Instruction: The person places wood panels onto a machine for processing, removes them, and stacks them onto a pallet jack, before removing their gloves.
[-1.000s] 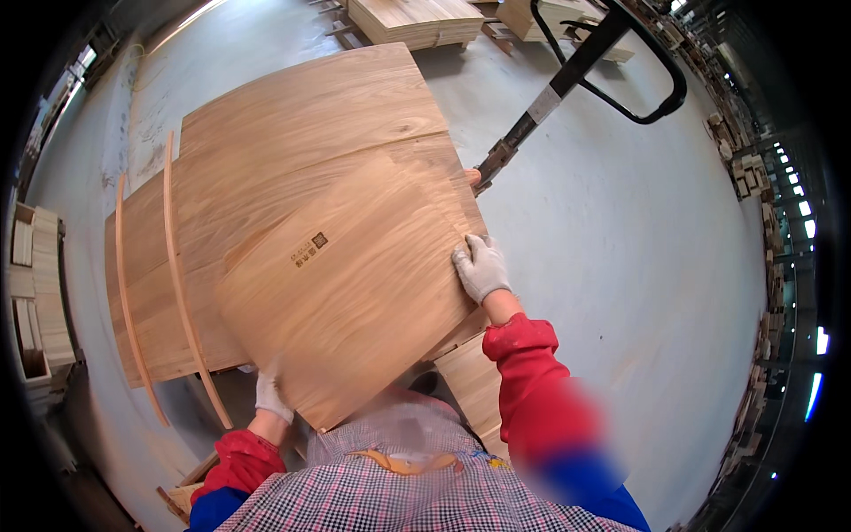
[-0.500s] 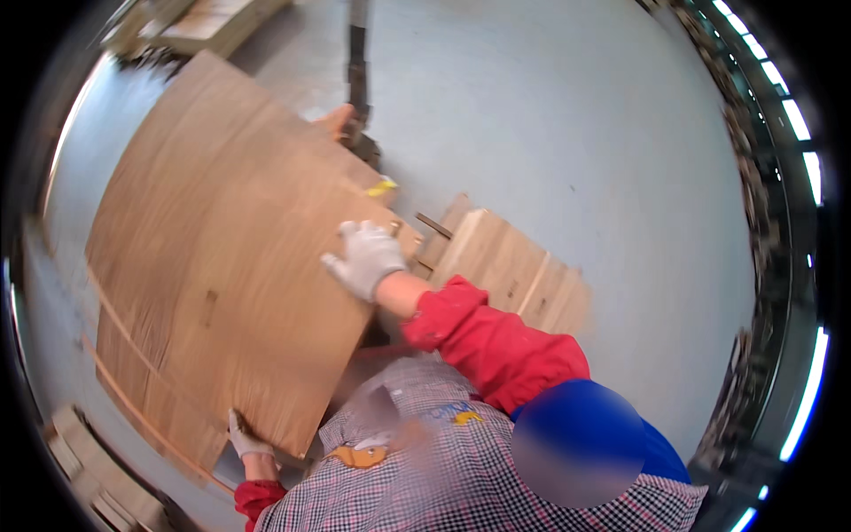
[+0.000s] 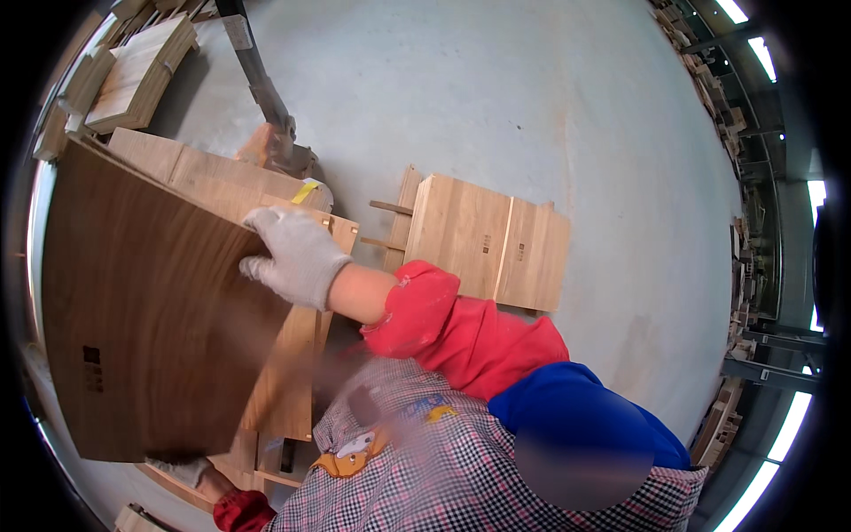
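Note:
A large wooden panel [image 3: 151, 310] stands tilted at the left, its far edge raised off the stack of wooden panels [image 3: 288, 377] underneath. My right hand [image 3: 297, 257], in a white glove, is closed over the panel's upper right edge, thumb on the face toward me. At the lower edge, my left hand [image 3: 182, 470], also gloved, holds the panel from below; its fingers are partly hidden by the board. A small dark mark shows on the panel's face. Yellow tape [image 3: 306, 191] lies on the stack near my right hand.
Beyond the stack rises the dark handle of a pallet jack [image 3: 261, 80]. Right of it, a second stack of wooden panels [image 3: 461, 235] rests on slats over the grey floor [image 3: 638, 177]. More stacked boards [image 3: 146, 71] are at the far left.
The panel lay nearly flat before; now it is tipped up toward me and shifted left, uncovering the stack below. My right hand has moved left from resting flat on it to gripping its edge.

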Available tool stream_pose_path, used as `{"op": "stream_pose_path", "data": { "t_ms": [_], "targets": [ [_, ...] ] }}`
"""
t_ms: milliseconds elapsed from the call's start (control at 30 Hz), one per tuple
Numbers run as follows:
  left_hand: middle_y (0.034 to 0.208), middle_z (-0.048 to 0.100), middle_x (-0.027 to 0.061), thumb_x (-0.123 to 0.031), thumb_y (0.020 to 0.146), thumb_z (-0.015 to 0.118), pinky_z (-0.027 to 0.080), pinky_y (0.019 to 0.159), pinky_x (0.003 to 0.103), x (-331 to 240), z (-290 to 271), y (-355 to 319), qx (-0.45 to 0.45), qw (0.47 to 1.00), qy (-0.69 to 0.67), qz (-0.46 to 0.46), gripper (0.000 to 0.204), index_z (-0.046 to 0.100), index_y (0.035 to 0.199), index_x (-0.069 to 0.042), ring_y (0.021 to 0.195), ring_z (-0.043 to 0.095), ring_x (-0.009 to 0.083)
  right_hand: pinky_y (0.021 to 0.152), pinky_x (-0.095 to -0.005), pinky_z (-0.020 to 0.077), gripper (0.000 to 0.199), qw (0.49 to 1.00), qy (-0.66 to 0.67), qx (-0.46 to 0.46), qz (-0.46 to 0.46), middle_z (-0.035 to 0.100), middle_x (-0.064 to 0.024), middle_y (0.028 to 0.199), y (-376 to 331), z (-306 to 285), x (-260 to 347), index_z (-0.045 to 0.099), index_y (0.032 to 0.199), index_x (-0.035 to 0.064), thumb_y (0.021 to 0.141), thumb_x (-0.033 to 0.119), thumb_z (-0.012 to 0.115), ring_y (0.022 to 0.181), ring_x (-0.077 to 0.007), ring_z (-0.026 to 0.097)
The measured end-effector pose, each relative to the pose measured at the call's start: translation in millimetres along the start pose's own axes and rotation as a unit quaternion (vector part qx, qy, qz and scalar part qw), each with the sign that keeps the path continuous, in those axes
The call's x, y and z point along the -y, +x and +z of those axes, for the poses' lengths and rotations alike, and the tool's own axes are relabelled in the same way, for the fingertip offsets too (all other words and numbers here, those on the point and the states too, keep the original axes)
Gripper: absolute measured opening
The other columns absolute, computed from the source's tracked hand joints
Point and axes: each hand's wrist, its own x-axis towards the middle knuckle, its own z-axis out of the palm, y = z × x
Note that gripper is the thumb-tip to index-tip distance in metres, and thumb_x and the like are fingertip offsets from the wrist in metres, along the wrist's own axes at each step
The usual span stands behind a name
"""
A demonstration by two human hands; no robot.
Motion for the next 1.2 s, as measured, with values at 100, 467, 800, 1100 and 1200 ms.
{"op": "stream_pose_path", "data": {
  "t_ms": [100, 467, 800, 1100, 1200],
  "targets": [
    [0.146, 0.035, 0.0077, -0.050, 0.094, 0.044, 0.027, 0.111, 0.043, 27.6, 2.2, 38.1, 0.055, 0.976, 0.085, 0.191, 0.063, 0.034, 0.143, -0.011, 0.130, 0.038, 0.0281, 0.088, -0.0452, 0.0433, 0.043, 0.996, 0.002, -0.054, -0.075, 0.059, -0.0214, 0.103, 4.7, -8.6, -6.5, 0.052, 0.110, 0.0022, 0.076, 0.021, 0.070, 0.102, -0.0398, 0.054],
    [0.145, 0.039, 0.0086, -0.058, 0.092, 0.042, 0.025, 0.113, 0.042, 38.3, 43.7, 3.1, 0.134, 0.960, -0.247, 0.009, 0.069, 0.034, 0.143, -0.012, 0.133, 0.036, 0.0251, 0.093, -0.0436, 0.0438, 0.049, 0.994, 0.050, -0.030, -0.094, 0.058, -0.0209, 0.112, -52.7, -16.0, -48.1, 0.046, 0.122, 0.0056, 0.078, 0.008, 0.067, 0.111, -0.0401, 0.052],
    [0.149, 0.032, 0.0071, -0.061, 0.095, 0.030, 0.019, 0.115, 0.038, 35.3, 40.9, -9.7, 0.188, 0.958, -0.215, 0.039, 0.073, 0.028, 0.146, -0.010, 0.137, 0.028, 0.0220, 0.091, -0.0435, 0.0435, 0.044, 0.996, 0.072, 0.004, -0.046, 0.056, -0.0219, 0.113, -55.0, -19.8, -38.6, 0.047, 0.123, 0.0033, 0.084, 0.013, 0.063, 0.109, -0.0410, 0.052],
    [0.130, 0.052, 0.0098, -0.046, 0.101, 0.034, 0.042, 0.099, 0.034, 18.6, 36.5, -76.5, -0.004, 0.996, -0.070, -0.046, 0.057, 0.042, 0.135, -0.001, 0.115, 0.051, 0.0210, 0.072, -0.0368, 0.0467, 0.029, 0.989, 0.129, -0.068, 0.018, 0.060, -0.0148, 0.090, -23.1, -11.7, -44.4, 0.053, 0.112, 0.0029, 0.097, 0.027, 0.051, 0.080, -0.0328, 0.059],
    [0.124, 0.058, 0.0063, -0.051, 0.094, 0.049, 0.044, 0.097, 0.036, 42.3, 15.2, -110.4, 0.053, 0.962, -0.079, -0.256, 0.057, 0.051, 0.128, -0.005, 0.110, 0.055, 0.0196, 0.075, -0.0442, 0.0465, 0.038, 0.995, -0.056, 0.017, 0.078, 0.064, -0.0185, 0.097, 20.9, 0.1, -63.7, 0.057, 0.109, 0.0067, 0.095, 0.040, 0.048, 0.091, -0.0366, 0.061]
  ]
}}
